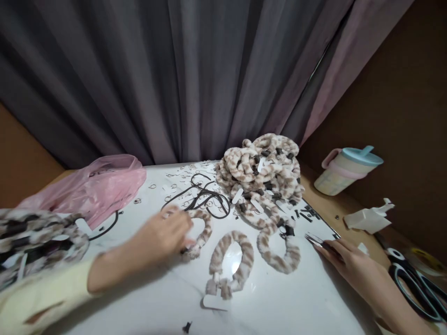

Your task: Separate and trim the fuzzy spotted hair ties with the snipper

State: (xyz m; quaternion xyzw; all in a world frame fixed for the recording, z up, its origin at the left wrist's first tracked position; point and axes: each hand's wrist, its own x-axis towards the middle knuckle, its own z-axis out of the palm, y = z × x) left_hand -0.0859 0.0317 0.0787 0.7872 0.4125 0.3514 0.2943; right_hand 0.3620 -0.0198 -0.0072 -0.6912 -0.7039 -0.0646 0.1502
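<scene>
My left hand (169, 235) is smeared by motion over a brown-and-white plush ring (206, 228), hiding the ring's left side; whether the fingers grip it is unclear. My right hand (349, 260), at the table's right edge, is closed around a small silver-tipped tool (314, 239) pointing left. Between the hands, another plush ring (249, 253) lies with a white tag (215, 302) at its near end. A third plush ring (279, 265), with a black piece at its top, lies closer to my right hand.
Behind sits a heap of plush rings (261, 163); black cord (199, 197) and small metal rings (178, 174) lie beside it. At left are a pink plastic bag (115, 181) and more plush pieces (42, 237). A lidded cup (344, 172) and black-handled scissors (415, 288) are at right.
</scene>
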